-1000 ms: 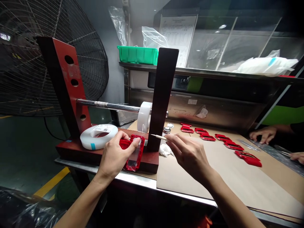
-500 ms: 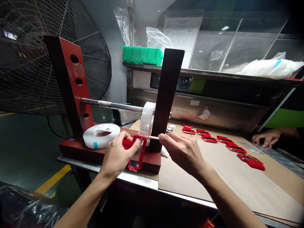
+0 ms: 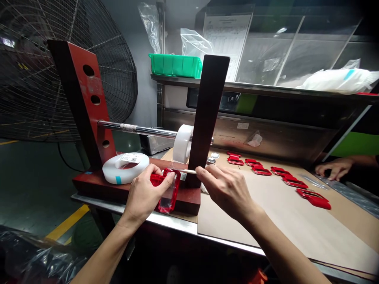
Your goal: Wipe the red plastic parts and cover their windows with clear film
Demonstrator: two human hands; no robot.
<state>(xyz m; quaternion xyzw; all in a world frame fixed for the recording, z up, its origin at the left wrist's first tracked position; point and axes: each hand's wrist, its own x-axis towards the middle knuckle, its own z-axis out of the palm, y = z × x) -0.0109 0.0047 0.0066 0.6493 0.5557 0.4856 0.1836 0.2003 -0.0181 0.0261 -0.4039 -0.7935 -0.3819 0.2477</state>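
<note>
My left hand [image 3: 144,193] grips a red plastic frame [image 3: 177,188], thumb pressed on the clear film that covers its window. Between the fingertips of my right hand [image 3: 226,185] is a thin pale stick [image 3: 191,171], pointing left. Its narrow tip is at the frame's upper edge; whether it touches cannot be made out. Just behind the hands stands a dark red stand [image 3: 194,199], with a roll of clear film [image 3: 181,145] hanging on its metal rod [image 3: 148,131]. A second film roll [image 3: 126,169] lies flat on the stand's base, left of my left hand.
Several red frames [image 3: 261,170] lie in a row on the cardboard-covered bench [image 3: 266,213]. A co-worker's hand [image 3: 336,169] rests at the far right. On the shelf sits a green bin [image 3: 174,65]. A large fan [image 3: 118,75] stands behind the stand at left.
The whole view has shifted slightly. Both hands keep nearly the same pose, with the stick's tip still at the frame's upper edge.
</note>
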